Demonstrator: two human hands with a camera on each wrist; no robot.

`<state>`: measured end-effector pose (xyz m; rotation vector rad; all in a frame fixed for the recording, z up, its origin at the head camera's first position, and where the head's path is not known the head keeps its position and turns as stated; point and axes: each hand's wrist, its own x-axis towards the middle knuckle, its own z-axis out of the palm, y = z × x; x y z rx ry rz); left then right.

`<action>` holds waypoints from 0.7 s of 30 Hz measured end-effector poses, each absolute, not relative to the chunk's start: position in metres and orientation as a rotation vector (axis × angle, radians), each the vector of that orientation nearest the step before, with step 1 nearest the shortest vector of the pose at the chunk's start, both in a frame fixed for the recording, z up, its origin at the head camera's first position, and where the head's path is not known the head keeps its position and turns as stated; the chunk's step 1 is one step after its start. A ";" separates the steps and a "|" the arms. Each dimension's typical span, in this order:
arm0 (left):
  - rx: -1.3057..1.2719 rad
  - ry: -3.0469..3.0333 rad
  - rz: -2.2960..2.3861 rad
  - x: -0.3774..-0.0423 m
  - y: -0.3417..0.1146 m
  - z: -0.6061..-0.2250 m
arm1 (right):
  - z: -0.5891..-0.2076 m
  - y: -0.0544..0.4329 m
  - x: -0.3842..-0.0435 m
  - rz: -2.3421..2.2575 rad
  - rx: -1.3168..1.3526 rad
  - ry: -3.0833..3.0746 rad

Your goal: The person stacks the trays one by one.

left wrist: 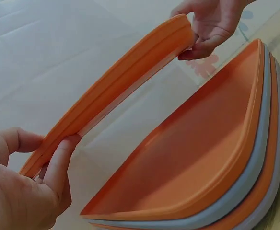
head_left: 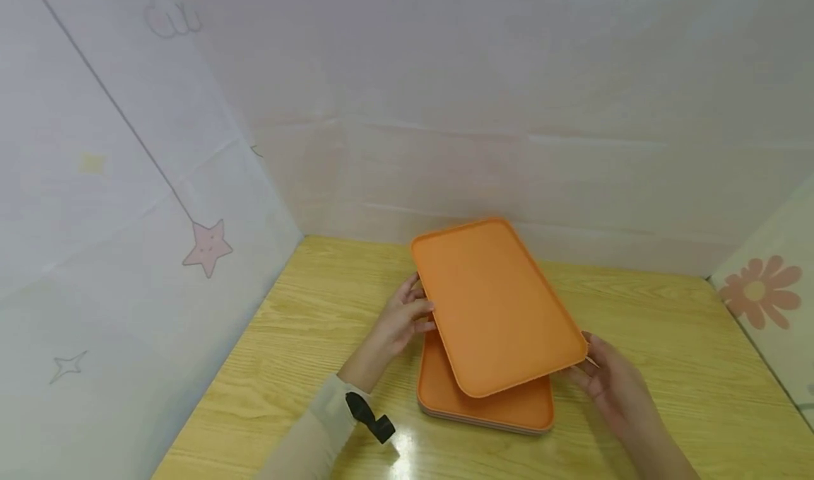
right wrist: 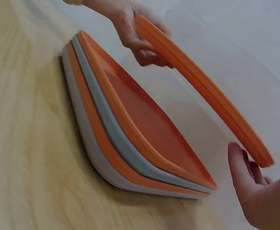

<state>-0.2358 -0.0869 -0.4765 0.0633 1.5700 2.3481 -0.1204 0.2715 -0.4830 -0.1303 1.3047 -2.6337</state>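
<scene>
An orange rectangular tray (head_left: 499,307) with a low rim is held up at a slant, turned askew above a stack of trays (head_left: 486,423). My left hand (head_left: 403,317) grips its left edge, thumb on one side and fingers on the other, as the left wrist view shows at the rim (left wrist: 97,96). At the near right corner my right hand (head_left: 613,384) holds the tray, with fingers under it. In the right wrist view the stack (right wrist: 125,139) alternates orange and greyish trays, an orange one on top. The raised tray covers the far part of the stack in the head view.
The stack stands on a wood-grain table (head_left: 305,338). A pale sheet (head_left: 407,112) rises behind the table, with a printed star (head_left: 208,248) on the left side and a flower (head_left: 757,291) on the right. A black strap piece (head_left: 369,418) sits on the left wrist.
</scene>
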 end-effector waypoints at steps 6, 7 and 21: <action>0.110 1.544 2.252 -0.236 -0.098 -0.477 | -0.474 0.284 -0.131 -2.317 -0.106 1.632; 0.117 1.541 2.231 -0.235 -0.100 -0.477 | -0.472 0.285 -0.134 -2.252 -0.101 1.687; 0.257 1.510 2.028 -0.236 -0.108 -0.474 | -0.467 0.274 -0.164 -1.975 0.009 1.972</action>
